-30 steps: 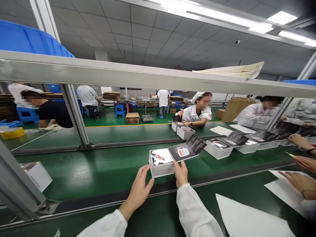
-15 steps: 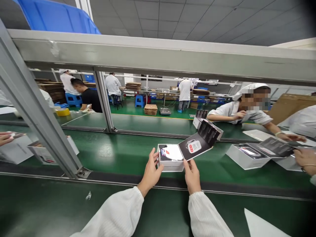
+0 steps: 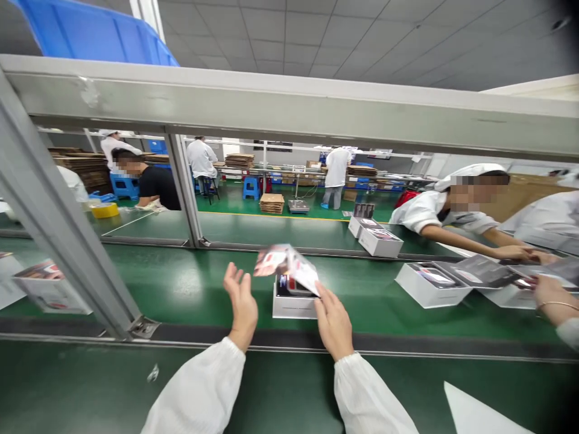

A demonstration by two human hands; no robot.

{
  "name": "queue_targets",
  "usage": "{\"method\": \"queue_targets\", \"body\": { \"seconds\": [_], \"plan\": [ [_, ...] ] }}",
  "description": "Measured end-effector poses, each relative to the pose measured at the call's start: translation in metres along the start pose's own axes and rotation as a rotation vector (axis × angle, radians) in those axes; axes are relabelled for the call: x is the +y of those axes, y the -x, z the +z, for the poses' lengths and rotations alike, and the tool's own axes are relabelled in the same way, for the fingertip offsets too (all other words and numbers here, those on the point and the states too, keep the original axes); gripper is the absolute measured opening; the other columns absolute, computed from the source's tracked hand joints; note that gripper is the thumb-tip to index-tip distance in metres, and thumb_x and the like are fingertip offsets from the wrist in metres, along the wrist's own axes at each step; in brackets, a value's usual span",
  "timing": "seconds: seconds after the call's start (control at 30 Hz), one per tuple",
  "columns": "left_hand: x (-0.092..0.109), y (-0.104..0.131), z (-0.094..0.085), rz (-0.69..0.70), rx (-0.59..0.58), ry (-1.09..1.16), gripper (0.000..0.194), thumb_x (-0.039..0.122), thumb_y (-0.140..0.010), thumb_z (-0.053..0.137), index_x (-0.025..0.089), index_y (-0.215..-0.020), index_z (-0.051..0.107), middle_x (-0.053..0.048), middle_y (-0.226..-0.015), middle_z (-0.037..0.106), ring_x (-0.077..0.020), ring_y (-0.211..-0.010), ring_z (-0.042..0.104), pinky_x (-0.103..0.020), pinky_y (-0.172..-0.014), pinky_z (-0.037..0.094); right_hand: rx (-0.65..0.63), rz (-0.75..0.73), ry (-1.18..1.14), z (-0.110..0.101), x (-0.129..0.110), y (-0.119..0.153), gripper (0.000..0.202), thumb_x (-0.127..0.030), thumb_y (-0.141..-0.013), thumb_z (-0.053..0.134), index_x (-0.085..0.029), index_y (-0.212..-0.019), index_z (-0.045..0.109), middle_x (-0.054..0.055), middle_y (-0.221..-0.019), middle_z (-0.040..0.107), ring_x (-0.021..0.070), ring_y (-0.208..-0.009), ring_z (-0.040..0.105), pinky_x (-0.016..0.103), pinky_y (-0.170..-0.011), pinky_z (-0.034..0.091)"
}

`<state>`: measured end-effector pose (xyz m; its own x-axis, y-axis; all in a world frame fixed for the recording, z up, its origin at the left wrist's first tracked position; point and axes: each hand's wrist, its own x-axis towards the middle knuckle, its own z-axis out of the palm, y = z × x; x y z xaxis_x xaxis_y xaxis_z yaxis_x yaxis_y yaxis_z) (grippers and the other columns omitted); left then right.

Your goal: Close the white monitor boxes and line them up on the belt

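A small white box stands on the green belt in front of me, a dark device partly visible inside. Its printed lid is tilted over the box, blurred by motion, its folded flap reaching out to the left. My right hand pinches the lid's near right edge between thumb and fingers. To the left of the box, my left hand is raised with fingers apart, touching nothing, close to the flap.
Open boxes stand to the right, near another person's hand. A co-worker leans in across the belt beside more boxes. A metal post rises at left, before a printed box. A white sheet lies at lower right.
The lid has swung from standing open at the right to over the box, in my right hand. My left hand has let go of the box and moved left.
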<state>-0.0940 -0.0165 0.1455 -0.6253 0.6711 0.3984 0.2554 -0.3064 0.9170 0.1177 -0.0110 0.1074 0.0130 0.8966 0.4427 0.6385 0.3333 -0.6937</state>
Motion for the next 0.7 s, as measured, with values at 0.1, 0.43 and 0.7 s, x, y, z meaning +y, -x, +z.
{"method": "queue_targets", "body": {
  "seconds": [0.1,0.43,0.7],
  "plan": [
    [0.016,-0.01,-0.013,0.334,-0.073,-0.214,0.053,0.036,-0.097,0.043,0.024,-0.147,0.03,-0.012,-0.152,0.032,-0.0272,-0.142,0.03,-0.047,-0.117,0.026,-0.043,-0.014,0.165,0.0,-0.01,-0.002,0.043,-0.05,-0.094,0.044,-0.039,-0.132,0.059,0.006,-0.138,0.055,0.0315,-0.121,0.053,0.048,-0.098,0.04],
    [0.004,-0.014,-0.022,0.08,-0.788,-0.535,0.059,0.049,-0.095,0.041,0.016,-0.144,0.042,-0.015,-0.141,0.054,-0.0303,-0.128,0.053,-0.045,-0.104,0.043,-0.107,0.075,-0.379,0.022,-0.01,-0.007,0.048,-0.05,-0.097,0.04,-0.029,-0.137,0.054,0.004,-0.128,0.063,0.0228,-0.115,0.059,0.037,-0.1,0.043],
    [0.053,0.0,-0.02,0.721,-0.955,-0.695,0.093,0.036,-0.071,0.083,0.044,-0.149,0.033,-0.005,-0.161,0.015,-0.0471,-0.144,0.007,-0.068,-0.111,0.015,-0.032,0.412,-0.903,0.014,0.017,-0.022,0.066,-0.07,-0.082,0.051,-0.02,-0.125,0.062,0.009,-0.114,0.07,0.0251,-0.103,0.066,0.036,-0.085,0.053]
  ]
}}
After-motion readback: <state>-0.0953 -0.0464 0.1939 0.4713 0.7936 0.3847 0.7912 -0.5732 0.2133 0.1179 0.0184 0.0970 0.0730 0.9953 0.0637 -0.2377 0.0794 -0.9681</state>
